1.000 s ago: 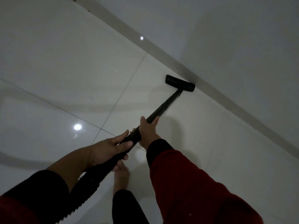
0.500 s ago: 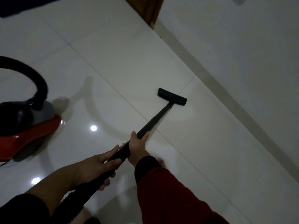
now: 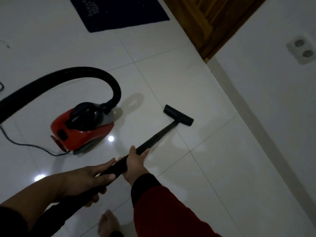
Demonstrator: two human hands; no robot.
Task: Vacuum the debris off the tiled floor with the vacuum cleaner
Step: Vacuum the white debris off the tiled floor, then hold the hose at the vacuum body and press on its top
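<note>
A black vacuum wand (image 3: 159,135) runs from my hands to a flat black nozzle (image 3: 178,115) lying on the white tiled floor (image 3: 213,168). My right hand (image 3: 136,164) grips the wand around its middle. My left hand (image 3: 85,180) holds the wand's lower end, fingers wrapped under it and thumb along the top. The red and black vacuum cleaner body (image 3: 82,126) sits on the floor left of the nozzle. Its thick black hose (image 3: 68,74) arcs up and off to the left. No debris is plainly visible in the dim light.
A dark blue mat (image 3: 119,12) lies at the top. A brown wooden door (image 3: 213,23) and a white wall with a double socket (image 3: 302,48) stand on the right. The power cord (image 3: 25,144) trails left of the vacuum. My bare foot (image 3: 107,223) is near the bottom.
The view has swung left, away from the wall, bringing the vacuum body, mat and door into sight. The nozzle has moved off the skirting toward the open floor. Both hands keep their hold.
</note>
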